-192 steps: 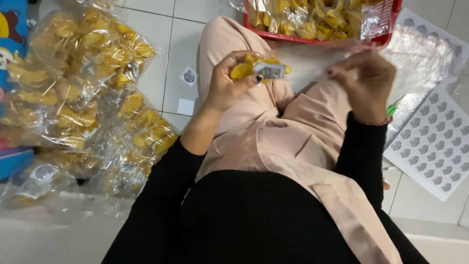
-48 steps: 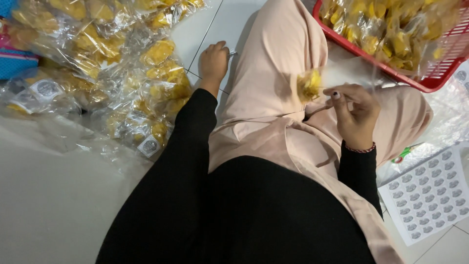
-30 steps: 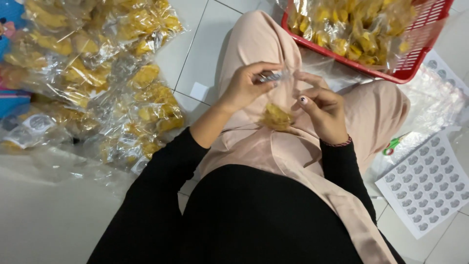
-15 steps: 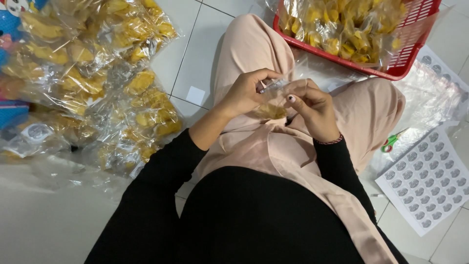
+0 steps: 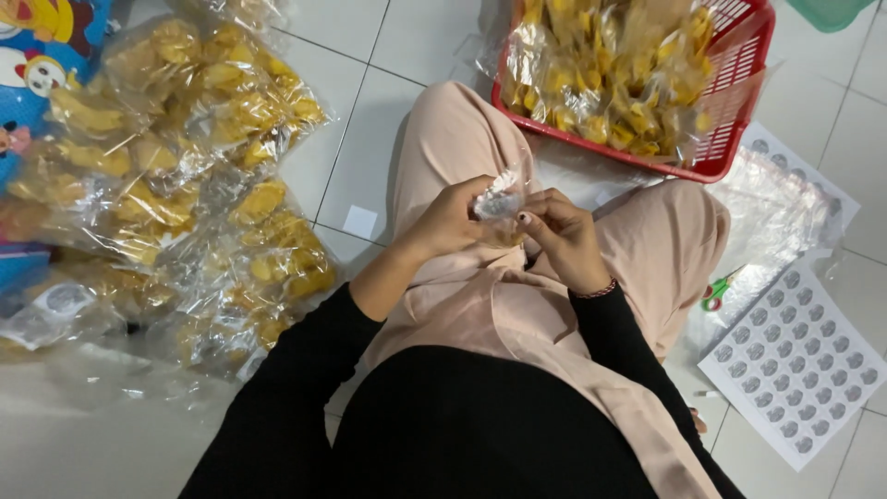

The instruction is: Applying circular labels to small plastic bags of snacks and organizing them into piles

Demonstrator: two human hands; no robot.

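Note:
I sit on a tiled floor with my legs in beige trousers stretched ahead. Over my lap, my left hand (image 5: pixel 453 220) and my right hand (image 5: pixel 562 237) meet on a small clear plastic packet (image 5: pixel 500 198) of yellow snack. Both hands pinch the crinkled top of the packet, the left from the left side, the right from below and right. The packet's lower part is hidden behind my fingers.
A red plastic basket (image 5: pixel 730 139) full of yellow snacks stands ahead on the right. A heap of filled clear packets (image 5: pixel 185 185) lies on my left. A sheet of round stickers (image 5: pixel 802 363), green-handled scissors (image 5: pixel 716 291) and empty clear bags (image 5: pixel 771 212) lie at my right.
My left hand came back from the heap on the left to my lap. Both hands now hold the small packet together, slightly higher than half a second ago.

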